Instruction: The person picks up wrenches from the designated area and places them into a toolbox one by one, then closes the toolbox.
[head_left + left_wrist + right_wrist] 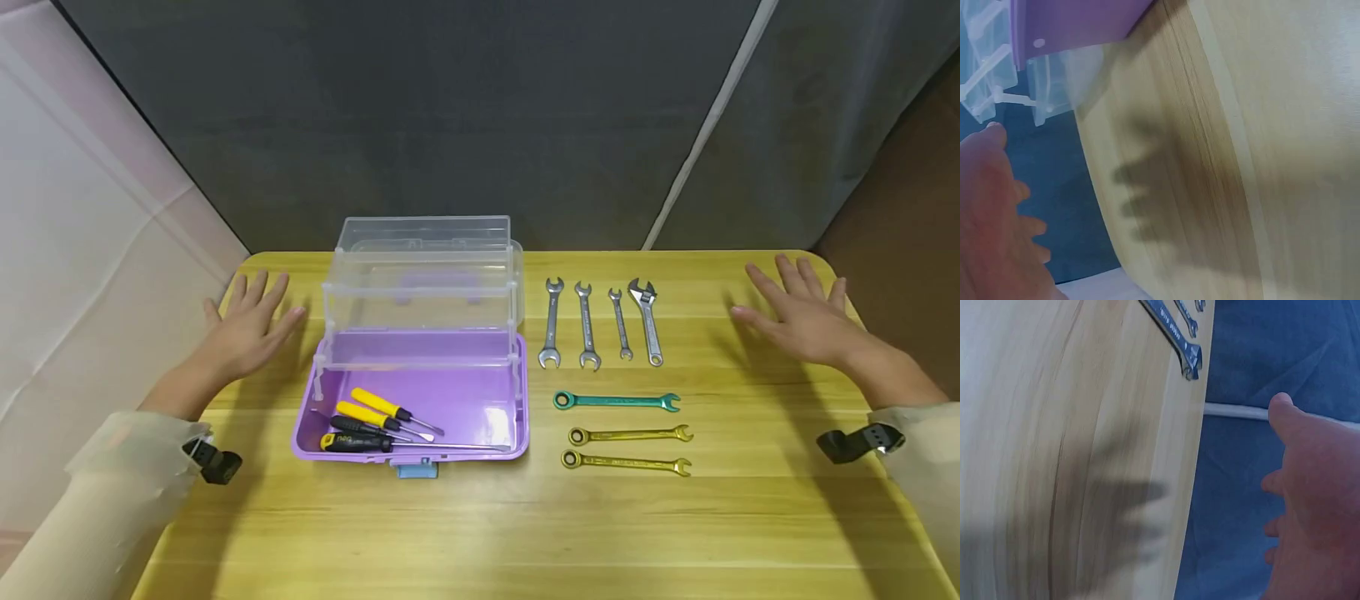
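- in the head view, dark grey cloth (420, 108) hangs behind a wood-grained table (480, 533); a white sheet (90, 217) drapes beyond its left edge.
- the left hand (243, 333) is spread wide near the surface's back left corner, holding nothing; the right hand (806, 321), likewise splayed and holding nothing, is near the back right corner.
- the purple toolbox (450, 396) stands left of the surface's middle, its blue latch (417, 471) toward the front edge; the clear lid and trays (420, 287) are raised toward the back edge, which seems to keep the base reachable.
- inside the base, four screwdrivers (357, 442) lie by its front wall, two yellow-handled, two dark-handled.
- right of the toolbox, four silver wrenches (587, 327) point at the back edge, the rightmost adjustable; a teal wrench (615, 402) and two gold wrenches (630, 435) lie along the front edge's direction. the spacing presumably makes each easy to pick out.
- in the left wrist view, the hand's shadow (1166, 194) falls apart from it, so it is probably raised; the toolbox's side wall shows nearby.
- in the right wrist view, the adjustable wrench lies nearest that hand, by the back edge, untouched.
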Available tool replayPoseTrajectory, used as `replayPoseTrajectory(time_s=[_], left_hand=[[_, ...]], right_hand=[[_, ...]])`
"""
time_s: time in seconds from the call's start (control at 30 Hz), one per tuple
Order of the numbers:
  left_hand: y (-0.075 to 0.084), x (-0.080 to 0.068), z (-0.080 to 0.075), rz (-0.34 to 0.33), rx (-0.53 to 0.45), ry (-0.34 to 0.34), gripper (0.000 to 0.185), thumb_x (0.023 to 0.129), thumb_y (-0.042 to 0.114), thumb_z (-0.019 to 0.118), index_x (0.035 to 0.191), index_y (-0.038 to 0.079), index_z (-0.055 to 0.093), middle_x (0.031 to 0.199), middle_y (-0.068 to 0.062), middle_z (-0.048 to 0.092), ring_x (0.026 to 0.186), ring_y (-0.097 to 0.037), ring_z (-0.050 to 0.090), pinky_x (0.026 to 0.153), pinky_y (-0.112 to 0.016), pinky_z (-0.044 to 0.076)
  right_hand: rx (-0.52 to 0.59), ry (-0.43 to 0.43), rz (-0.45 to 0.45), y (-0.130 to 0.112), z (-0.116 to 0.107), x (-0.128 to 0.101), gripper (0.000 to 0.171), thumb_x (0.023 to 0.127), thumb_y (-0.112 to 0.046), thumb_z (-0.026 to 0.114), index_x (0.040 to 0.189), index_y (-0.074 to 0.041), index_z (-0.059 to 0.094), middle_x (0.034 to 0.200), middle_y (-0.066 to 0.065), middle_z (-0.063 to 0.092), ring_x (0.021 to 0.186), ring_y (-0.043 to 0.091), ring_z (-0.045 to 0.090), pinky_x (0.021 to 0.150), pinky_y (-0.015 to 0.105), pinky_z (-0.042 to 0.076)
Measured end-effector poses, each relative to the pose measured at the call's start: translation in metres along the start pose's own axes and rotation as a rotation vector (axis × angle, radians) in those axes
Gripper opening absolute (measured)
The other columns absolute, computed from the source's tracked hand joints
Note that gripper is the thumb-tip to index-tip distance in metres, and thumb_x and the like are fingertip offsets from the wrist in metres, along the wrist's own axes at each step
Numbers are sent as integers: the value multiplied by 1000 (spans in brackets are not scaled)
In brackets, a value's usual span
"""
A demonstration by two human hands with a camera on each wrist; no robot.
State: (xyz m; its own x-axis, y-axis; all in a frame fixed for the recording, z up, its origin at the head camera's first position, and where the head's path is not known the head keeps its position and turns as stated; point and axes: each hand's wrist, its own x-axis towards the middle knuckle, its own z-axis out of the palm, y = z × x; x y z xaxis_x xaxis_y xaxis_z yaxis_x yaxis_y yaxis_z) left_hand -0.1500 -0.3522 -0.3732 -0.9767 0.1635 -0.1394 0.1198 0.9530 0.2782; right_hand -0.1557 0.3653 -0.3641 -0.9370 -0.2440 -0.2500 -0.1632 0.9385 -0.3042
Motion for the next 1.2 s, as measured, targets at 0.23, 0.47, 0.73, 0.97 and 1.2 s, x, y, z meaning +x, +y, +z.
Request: replayPoseTrajectory(time_s=[0.23, 0.47, 0.73, 0.97, 1.2], left_hand=[[5, -17, -3, 15, -22, -24, 75, 109, 53, 29, 162, 5, 8, 162, -36, 0, 146, -59, -8, 101, -87, -10], [19, -30, -3, 27, -31, -79, 76, 109, 53, 30, 162, 5, 6, 162, -36, 2, 147, -57, -7, 103, -83, -15], [26, -46, 1, 75, -108, -99, 74, 110, 44, 38, 161, -2, 9, 160, -39, 7, 145, -61, 5, 110, -80, 6], [30, -56, 3, 89, -230, -148, 78, 108, 38, 49, 161, -2, 7, 161, -37, 6, 147, -58, 7, 114, -75, 14], [37, -63, 7, 73, -280, -208, 81, 105, 38, 57, 159, -6, 16, 158, -36, 23, 139, -57, 32, 106, -68, 38]], right_hand=[[-3, 8, -16, -15, 3, 7, 81, 107, -53, 39, 162, -6, 2, 161, 32, -21, 145, 49, -27, 102, 76, -26], [3, 0, -35, -28, 9, 16, 83, 106, -54, 41, 163, -7, 3, 162, 30, -20, 146, 50, -25, 103, 76, -25], [8, 11, -68, -43, 18, 26, 84, 105, -54, 45, 162, -4, 8, 163, 33, -11, 148, 53, -16, 106, 78, -20], [5, 10, -93, -55, 27, 35, 84, 105, -54, 45, 161, -1, 12, 163, 33, -8, 149, 52, -13, 108, 80, -13], [4, -11, -110, -67, 38, 40, 82, 106, -54, 44, 160, 2, 17, 162, 37, -1, 149, 56, -5, 110, 80, -3]])
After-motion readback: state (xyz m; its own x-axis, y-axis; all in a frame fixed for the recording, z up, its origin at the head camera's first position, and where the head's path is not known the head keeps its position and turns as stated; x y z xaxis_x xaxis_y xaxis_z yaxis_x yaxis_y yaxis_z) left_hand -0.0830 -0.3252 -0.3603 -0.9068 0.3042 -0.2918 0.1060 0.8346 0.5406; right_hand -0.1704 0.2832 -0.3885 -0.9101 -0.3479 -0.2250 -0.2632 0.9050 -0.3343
